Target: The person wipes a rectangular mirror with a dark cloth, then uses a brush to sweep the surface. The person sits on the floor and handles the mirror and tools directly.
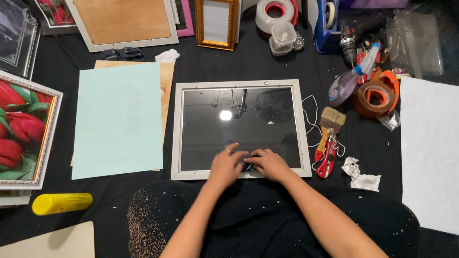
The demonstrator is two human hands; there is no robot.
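Frame (236, 129) with its glass pane lies flat on the black cloth right in front of your knees, and both your hands meet at its near edge. Your left hand (226, 166) and right hand (268, 163) have their fingers curled together around a small dark thing (247, 166), perhaps a cloth or a clip; I cannot tell which. Press unevenly there and the glass could crack or slide in the frame. Just right of the frame, the brush (331, 120) and the red cutter (326, 157) sit close to your right wrist, with a loose white string (311, 116) that could snag. To the left, the pale green sheet (116, 119) lies near the frame. Farther off, the brown tape roll (375, 96) and the gold frame (218, 17) crowd the far edge.
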